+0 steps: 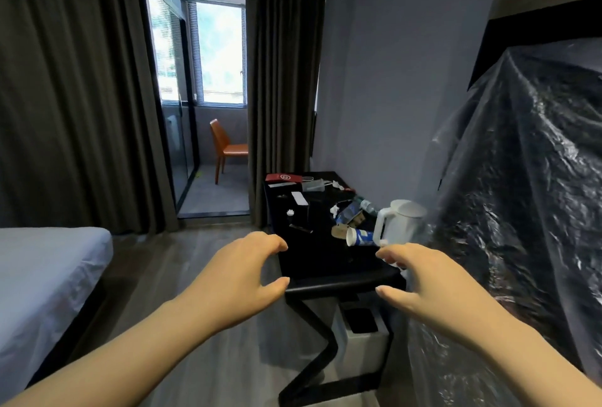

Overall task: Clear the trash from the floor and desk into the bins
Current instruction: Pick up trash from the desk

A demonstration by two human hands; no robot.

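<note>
A black desk (325,263) stands against the wall with trash on it: a tipped blue-and-white paper cup (360,237), a crumpled blue wrapper (350,213), a plastic bottle (366,206) and bits of white paper (335,209). Under the desk sits a white bin (363,335) with a dark opening. My left hand (247,271) hovers at the desk's near left corner, fingers loosely curved, holding nothing. My right hand (420,279) hovers at the near right corner, also empty, just in front of the cup.
A white kettle (399,222) stands at the desk's right edge. A red box (283,177) and a clear container (314,185) lie at the far end. A plastic-covered dark object (521,211) fills the right. A bed (45,270) is at left, an orange chair (224,146) beyond the curtains.
</note>
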